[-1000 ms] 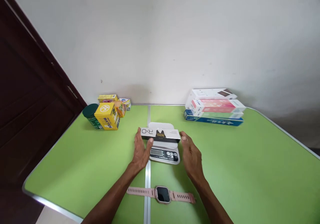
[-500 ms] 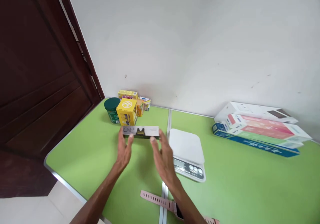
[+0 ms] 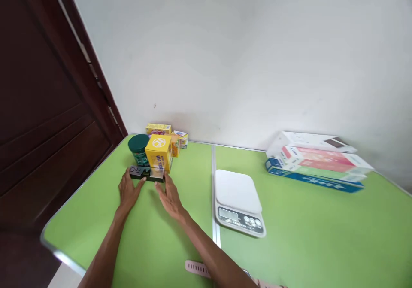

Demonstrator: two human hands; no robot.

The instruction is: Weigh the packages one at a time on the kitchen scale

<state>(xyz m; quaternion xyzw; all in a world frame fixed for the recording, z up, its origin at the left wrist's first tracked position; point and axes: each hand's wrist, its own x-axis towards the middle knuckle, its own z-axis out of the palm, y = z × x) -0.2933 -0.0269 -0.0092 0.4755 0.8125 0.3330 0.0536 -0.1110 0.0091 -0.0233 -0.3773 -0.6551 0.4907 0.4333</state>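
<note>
Nearest my lens: a pink watch strap (image 3: 197,268) at the bottom edge, the right forearm lying across the line of it, so most of the watch is hidden from me. Green table (image 3: 154,245) beneath.

Farther in, right of the arms, a white kitchen scale (image 3: 238,191), its pan bare.

Beyond the forearms, the long black-and-silver box (image 3: 146,173) sits between the two hands, just in front of a yellow box (image 3: 159,150) and a green-lidded tub (image 3: 139,144). Left hand (image 3: 128,190) closed on its left end, thumb against the near face; right hand (image 3: 170,197) closed on the right end, thumb low. Both arms reach out to the left, the right one slanting farther across. I cannot tell whether the base touches the table, or the box touches the things behind.

I read the step as setting down or squaring up. The next move, I judge, calls for a level box and both grips easing evenly, without nudging the tub.

Farthest: small packets (image 3: 158,128) by the wall; stacked cartons (image 3: 322,159) well apart, right.
</note>
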